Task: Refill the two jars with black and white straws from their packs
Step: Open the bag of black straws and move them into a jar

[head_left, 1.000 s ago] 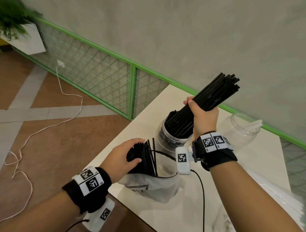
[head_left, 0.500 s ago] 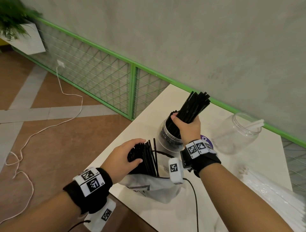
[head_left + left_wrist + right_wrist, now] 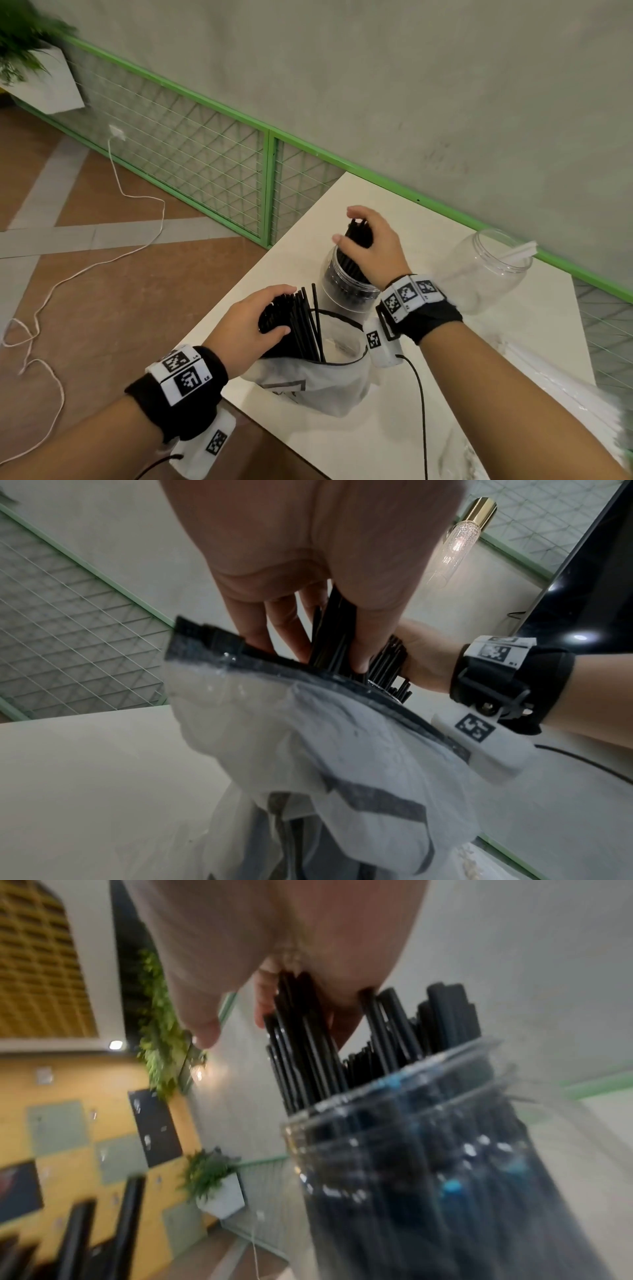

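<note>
Gripping black straws (image 3: 358,236) in jar (image 3: 337,291), right hand (image 3: 371,250); left hand (image 3: 245,322) clutching pack's (image 3: 318,383) bundle (image 3: 294,325) (second jar (image 3: 479,277) nearly empty).

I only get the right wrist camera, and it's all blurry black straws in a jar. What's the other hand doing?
Observer: The left hand grips a bunch of black straws standing in their open pack.
Operator: Is there another jar?
Observer: Yes, a clear jar further right on the table, with only a few white straws leaning inside.
Operator: Any more white ones?
Observer: A white straw pack lies by the table's right edge.
</note>
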A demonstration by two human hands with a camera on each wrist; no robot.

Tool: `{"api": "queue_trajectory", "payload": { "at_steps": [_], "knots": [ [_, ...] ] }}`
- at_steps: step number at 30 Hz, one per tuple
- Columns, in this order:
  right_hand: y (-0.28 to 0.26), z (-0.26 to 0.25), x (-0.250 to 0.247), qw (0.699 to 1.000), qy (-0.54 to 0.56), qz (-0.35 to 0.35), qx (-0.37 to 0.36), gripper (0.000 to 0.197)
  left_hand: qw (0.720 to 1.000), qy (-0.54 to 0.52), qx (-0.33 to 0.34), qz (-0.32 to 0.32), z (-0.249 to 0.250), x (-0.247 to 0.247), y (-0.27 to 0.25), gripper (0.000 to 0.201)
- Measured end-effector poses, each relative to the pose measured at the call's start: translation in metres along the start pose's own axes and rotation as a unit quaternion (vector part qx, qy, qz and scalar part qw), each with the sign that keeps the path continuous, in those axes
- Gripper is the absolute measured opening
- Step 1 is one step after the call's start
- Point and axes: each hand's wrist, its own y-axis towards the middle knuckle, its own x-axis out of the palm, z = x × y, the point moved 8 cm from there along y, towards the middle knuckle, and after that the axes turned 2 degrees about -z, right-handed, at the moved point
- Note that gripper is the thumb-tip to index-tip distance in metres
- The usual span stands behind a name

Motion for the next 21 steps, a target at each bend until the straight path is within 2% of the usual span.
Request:
{"api": "queue_trajectory", "payload": {
  "at_steps": [3, 7, 9, 13, 15, 17, 19, 21],
  "knots": [
    [-0.002, 0.001, 0.011, 0.993, -0.112, -0.014, -0.03, 0.034, 1.0, 0.002, 0.002, -0.001, 0.001, 0.0, 0.0, 0.056],
    [-0.003, -0.003, 0.0, 0.992, -0.115, 0.038, -0.04, 0.026, 1.0, 0.002, 0.002, -0.003, 0.001, 0.0, 0.0, 0.056],
    [-0.003, -0.004, -0.004, 0.992, -0.111, 0.044, -0.038, 0.038, 1.0, 0.0, 0.002, -0.003, 0.001, -0.001, 0.0, 0.056],
    [-0.011, 0.007, -0.003, 0.991, -0.13, 0.024, -0.016, 0.077, 1.0, 0.001, -0.003, -0.005, -0.001, -0.001, 0.0, 0.056],
    [-0.019, 0.011, -0.002, 0.989, -0.141, 0.029, -0.033, 0.076, 1.0, 0.0, -0.005, -0.004, -0.002, -0.001, 0.0, 0.056],
    [-0.023, 0.014, 0.004, 0.986, -0.164, 0.006, -0.038, 0.067, 1.0, 0.0, -0.004, -0.005, -0.002, -0.001, 0.0, 0.056],
    [-0.025, 0.018, 0.015, 0.968, -0.24, -0.046, -0.055, 0.062, 1.0, 0.002, -0.003, -0.007, -0.002, -0.001, 0.0, 0.056],
    [-0.025, 0.02, 0.025, 0.93, -0.345, -0.096, -0.08, 0.061, 1.0, 0.003, -0.004, -0.007, -0.002, -0.001, 0.0, 0.056]
  ]
}}
